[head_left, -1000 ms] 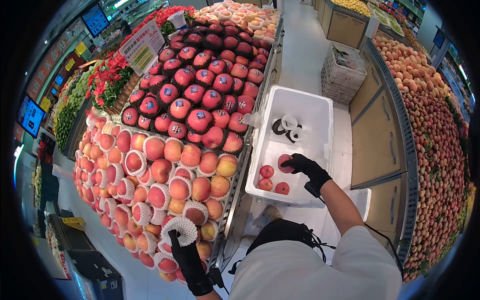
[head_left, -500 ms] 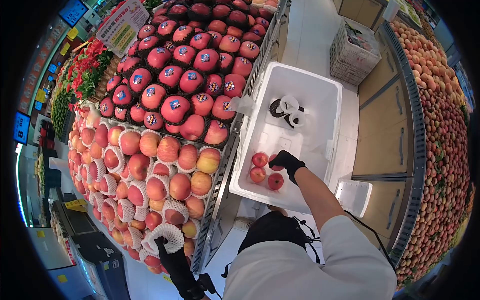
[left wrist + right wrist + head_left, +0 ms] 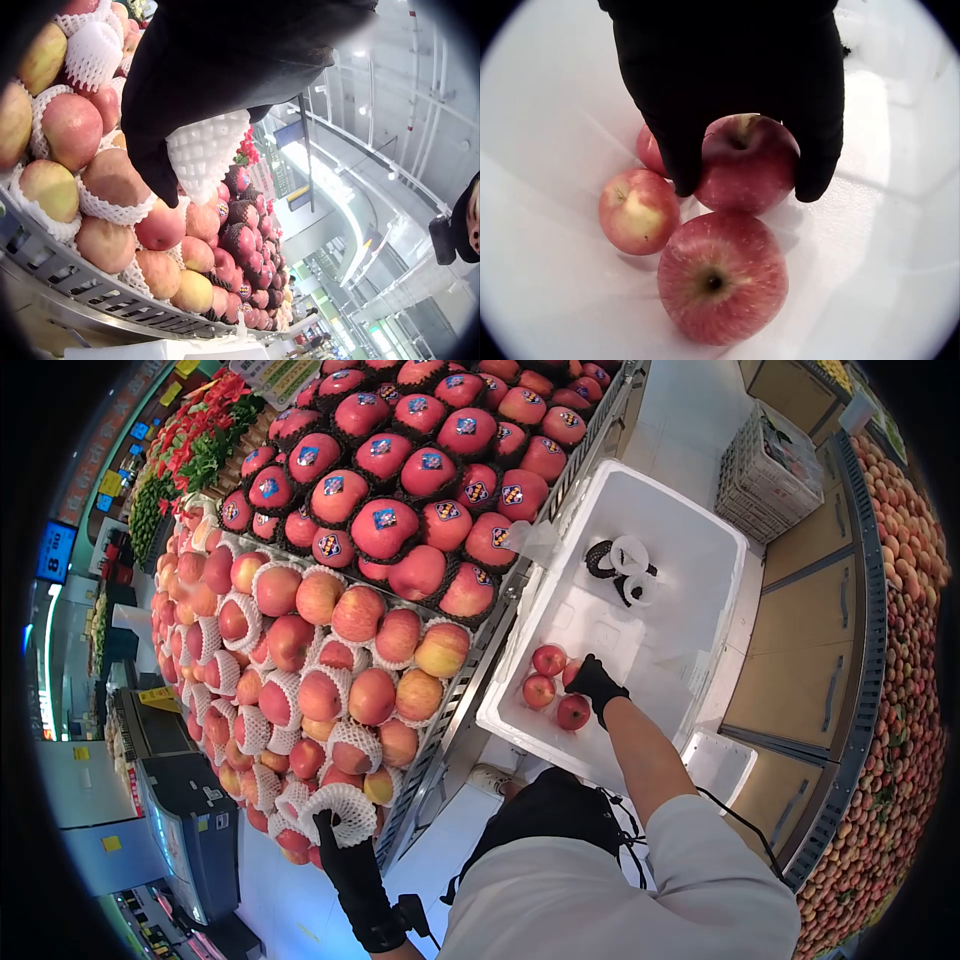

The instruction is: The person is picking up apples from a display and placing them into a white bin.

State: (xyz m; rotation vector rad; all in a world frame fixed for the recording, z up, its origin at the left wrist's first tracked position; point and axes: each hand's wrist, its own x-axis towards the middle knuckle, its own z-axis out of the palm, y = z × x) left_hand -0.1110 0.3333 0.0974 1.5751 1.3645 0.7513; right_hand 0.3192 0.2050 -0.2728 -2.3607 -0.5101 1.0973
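Note:
In the head view the gloved right hand (image 3: 600,685) is inside a white foam box (image 3: 735,575), holding a red apple (image 3: 571,673) beside three others. The right wrist view shows thumb and fingers on either side of that apple (image 3: 746,169); another apple (image 3: 724,281) lies against it, and a smaller one (image 3: 639,211) sits to the left. Over the near edge of the fruit display, the gloved left hand (image 3: 352,875) holds a white foam net (image 3: 343,812). That net (image 3: 206,154) shows beneath the left hand (image 3: 217,67) in the left wrist view, partly hidden by it.
Stickered red apples (image 3: 385,528) in dark nets fill the display's far part. A metal rail (image 3: 455,710) runs between display and box. Loose nets (image 3: 628,555) lie in the box. A crate (image 3: 770,475) and cabinets (image 3: 800,650) stand to the right.
The right hand has lowered its apple among the three others in the box. The left hand still holds the foam net, and the head view has shifted.

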